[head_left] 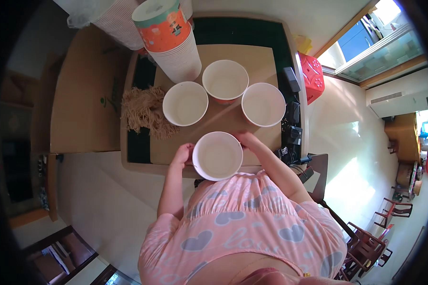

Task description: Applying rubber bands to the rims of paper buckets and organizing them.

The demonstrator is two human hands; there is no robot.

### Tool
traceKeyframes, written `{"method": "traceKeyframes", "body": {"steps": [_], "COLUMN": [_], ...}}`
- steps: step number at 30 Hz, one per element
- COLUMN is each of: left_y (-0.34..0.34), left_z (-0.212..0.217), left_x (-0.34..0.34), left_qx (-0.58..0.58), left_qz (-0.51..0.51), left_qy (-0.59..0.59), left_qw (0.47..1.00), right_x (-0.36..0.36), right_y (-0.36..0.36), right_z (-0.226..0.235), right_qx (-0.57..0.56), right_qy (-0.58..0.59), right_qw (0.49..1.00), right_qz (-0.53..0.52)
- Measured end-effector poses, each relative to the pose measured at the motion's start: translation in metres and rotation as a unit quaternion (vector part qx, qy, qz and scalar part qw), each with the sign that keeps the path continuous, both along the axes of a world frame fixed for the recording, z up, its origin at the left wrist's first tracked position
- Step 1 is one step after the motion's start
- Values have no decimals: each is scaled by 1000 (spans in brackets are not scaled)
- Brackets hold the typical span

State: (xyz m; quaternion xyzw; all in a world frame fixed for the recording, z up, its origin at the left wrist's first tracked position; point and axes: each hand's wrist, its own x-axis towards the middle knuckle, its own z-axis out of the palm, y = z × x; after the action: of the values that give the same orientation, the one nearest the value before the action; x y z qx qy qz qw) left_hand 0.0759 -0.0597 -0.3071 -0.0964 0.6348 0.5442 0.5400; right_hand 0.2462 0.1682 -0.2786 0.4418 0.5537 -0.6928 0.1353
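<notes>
paper bowl [217, 156], empty, sitting upright at near edge of desk [259, 52]; left hand [182, 155] and right hand [246, 139] are clasping its opposite sides, equally near.

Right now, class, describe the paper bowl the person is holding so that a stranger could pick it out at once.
Start at the brown table top with its four white paper bowls. Three stand in an arc near the middle; the held bowl is at the near edge, closest to the person. It alone sits between the left hand and right hand.
</notes>
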Motion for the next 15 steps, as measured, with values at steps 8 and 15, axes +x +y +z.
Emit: {"method": "traceKeyframes", "body": {"steps": [8, 15], "left_y": [2, 38], "left_z": [36, 185], "left_x": [38, -1], "left_qx": [-42, 193], "left_qz": [-67, -107], "left_qy": [-133, 194], "left_qw": [988, 956], "right_x": [43, 32], "right_y": [10, 73], "right_z": [-13, 158], "right_qx": [-135, 6], "right_qy": [30, 223], "right_qw": [983, 957], "right_qz": [124, 187]}}
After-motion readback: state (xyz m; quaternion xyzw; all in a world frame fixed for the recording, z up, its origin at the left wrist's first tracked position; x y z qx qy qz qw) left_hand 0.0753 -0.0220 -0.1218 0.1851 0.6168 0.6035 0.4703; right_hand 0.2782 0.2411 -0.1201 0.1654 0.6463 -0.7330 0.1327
